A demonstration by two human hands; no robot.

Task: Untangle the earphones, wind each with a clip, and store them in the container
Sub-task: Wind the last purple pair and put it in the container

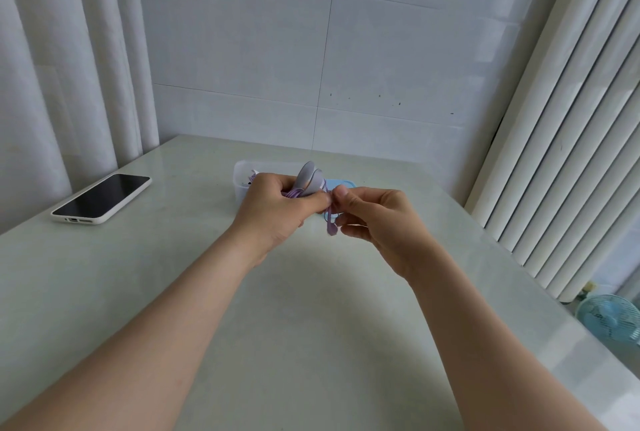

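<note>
A: So, which step is this?

B: Winding, I'd judge. Both forearms reach out over the counter [311,344], and the hands meet above it, just short of the container [242,176].

A: Who holds what?

B: The left hand [273,212] is clenched round a bundle of purple earphones [293,193], with the grey clip [308,177] sticking up out of it. The right hand [377,222] pinches the loose end, thumb against fingers [356,203]; a short tail hangs below, ending in a bud or plug, I cannot tell which.

A: Next move?

B: Probably tucking that tail into the clip while the coil stays tight, then lowering the lot into the container. Something small lies in it; too hidden to name.

A: And the pose?

B: Backs of both hands face the camera, wrists lifted off the counter, thumbs nearly touching. Behind the right thumb the blue lid [343,184] lies beside the container. A phone [102,198] lies well apart, far left.
</note>
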